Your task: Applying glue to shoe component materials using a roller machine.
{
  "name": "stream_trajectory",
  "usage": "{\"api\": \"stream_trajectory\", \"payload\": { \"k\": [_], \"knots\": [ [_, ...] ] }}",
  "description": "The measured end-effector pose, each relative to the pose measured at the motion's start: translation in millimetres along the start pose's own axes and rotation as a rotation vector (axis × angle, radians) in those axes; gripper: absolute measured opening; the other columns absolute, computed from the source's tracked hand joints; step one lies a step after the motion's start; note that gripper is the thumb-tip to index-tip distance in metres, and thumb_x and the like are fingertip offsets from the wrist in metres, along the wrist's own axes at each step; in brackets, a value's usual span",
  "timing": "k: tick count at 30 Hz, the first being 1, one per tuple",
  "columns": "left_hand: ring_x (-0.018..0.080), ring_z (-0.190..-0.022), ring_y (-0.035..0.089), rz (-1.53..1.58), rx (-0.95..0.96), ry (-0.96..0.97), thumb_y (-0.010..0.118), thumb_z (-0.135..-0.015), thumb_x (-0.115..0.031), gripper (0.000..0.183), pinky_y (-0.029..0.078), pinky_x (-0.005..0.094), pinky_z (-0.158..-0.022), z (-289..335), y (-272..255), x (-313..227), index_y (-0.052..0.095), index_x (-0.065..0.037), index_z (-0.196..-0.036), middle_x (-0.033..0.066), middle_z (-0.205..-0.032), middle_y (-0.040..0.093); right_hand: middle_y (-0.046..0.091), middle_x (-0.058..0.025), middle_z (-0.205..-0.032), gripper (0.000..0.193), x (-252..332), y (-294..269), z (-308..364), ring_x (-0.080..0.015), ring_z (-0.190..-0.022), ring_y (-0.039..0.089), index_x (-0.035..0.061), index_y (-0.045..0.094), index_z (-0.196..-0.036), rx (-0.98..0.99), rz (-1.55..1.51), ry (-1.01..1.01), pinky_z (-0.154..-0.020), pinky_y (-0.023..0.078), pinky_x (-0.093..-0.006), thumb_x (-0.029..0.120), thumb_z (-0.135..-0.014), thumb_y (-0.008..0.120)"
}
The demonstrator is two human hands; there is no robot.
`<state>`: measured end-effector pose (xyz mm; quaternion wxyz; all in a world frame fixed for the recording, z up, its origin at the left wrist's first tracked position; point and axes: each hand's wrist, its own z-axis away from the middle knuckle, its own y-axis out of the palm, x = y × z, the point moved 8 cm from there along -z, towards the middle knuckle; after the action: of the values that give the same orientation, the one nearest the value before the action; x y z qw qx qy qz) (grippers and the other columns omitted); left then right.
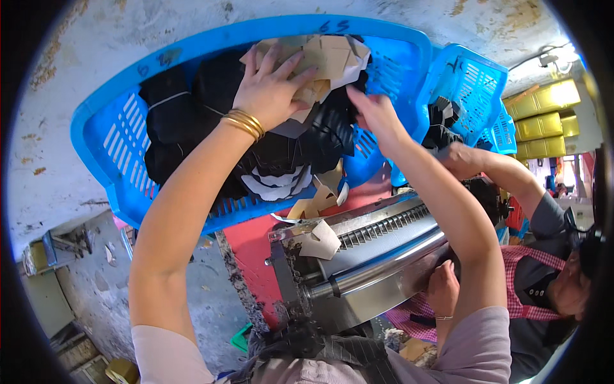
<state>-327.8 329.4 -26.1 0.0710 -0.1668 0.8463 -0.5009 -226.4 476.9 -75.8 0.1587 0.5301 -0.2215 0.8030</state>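
Observation:
My left hand (pixel 272 89), with gold bangles (pixel 244 123) at the wrist, lies with fingers spread on tan, cut flat pieces (pixel 329 54). These rest on top of black bundled material (pixel 204 96) in a large blue plastic basket (pixel 256 29). Just right of the pile is my right hand (pixel 377 118), one digit stretched toward the pieces and the others curled and partly hidden; I see nothing held in it. White-edged black pieces (pixel 278 182) sit low in the basket.
Below the basket is a metal roller machine (pixel 377 249) on a red surface (pixel 252 240), with a loose tan piece (pixel 321 242) on it. At the right a co-worker's hand (pixel 457 160) reaches near a second blue basket (pixel 476 83). Yellow-green containers (pixel 540 121) are stacked beyond.

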Motion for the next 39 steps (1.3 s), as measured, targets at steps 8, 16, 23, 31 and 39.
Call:
{"api": "stream_trajectory", "payload": {
  "k": [8,16,23,31,39],
  "knots": [
    [0.0290,-0.108,0.042,0.020,0.051,-0.061,0.073,-0.062,-0.037,0.059,0.031,0.0447,-0.095,-3,-12,-7,0.054,-0.015,-0.113,0.0074,-0.115,0.048,0.042,-0.0305,-0.119,0.088,-170,38,66,-0.0393,-0.108,0.050,-0.0074,0.038,-0.117,0.668,1.311,0.050,-0.088,0.045,-0.0372,0.051,-0.061,0.074],
    [0.0275,-0.108,0.043,0.000,0.034,0.031,0.074,-0.061,-0.038,0.064,0.034,0.0411,-0.091,4,-17,-13,0.051,-0.021,-0.118,0.0072,-0.117,0.047,0.053,-0.0259,-0.101,0.057,-168,74,54,-0.0367,-0.084,0.061,-0.0007,0.037,-0.118,0.690,1.569,-0.338,-0.067,0.051,-0.0402,0.023,-0.073,0.062],
    [0.0281,-0.112,0.041,0.010,0.008,0.014,0.073,-0.063,-0.037,0.062,0.033,0.0412,-0.092,7,-13,-7,0.050,-0.023,-0.119,0.0075,-0.121,0.045,0.063,-0.0132,-0.085,0.023,-155,57,67,-0.0292,-0.077,0.064,0.0067,0.051,-0.105,0.819,1.544,-0.504,-0.064,0.051,-0.0406,0.016,-0.084,0.047],
    [0.0291,-0.113,0.040,0.003,0.064,0.004,0.071,-0.064,-0.037,0.061,0.029,0.0439,-0.097,12,-11,-1,0.051,-0.021,-0.119,0.0079,-0.121,0.045,0.061,-0.0064,-0.086,0.021,-120,37,51,-0.0270,-0.079,0.059,0.0069,0.060,-0.094,0.802,1.112,0.074,-0.064,0.049,-0.0346,0.019,-0.076,0.060],
    [0.0290,-0.114,0.040,0.011,0.054,-0.003,0.071,-0.063,-0.038,0.062,0.029,0.0447,-0.098,9,-5,-3,0.051,-0.021,-0.119,0.0074,-0.122,0.044,0.053,-0.0075,-0.098,0.017,-149,124,86,-0.0256,-0.098,0.053,0.0074,0.057,-0.087,0.952,1.355,-0.713,-0.073,0.050,-0.0389,0.013,-0.071,0.059]
  ]
}}
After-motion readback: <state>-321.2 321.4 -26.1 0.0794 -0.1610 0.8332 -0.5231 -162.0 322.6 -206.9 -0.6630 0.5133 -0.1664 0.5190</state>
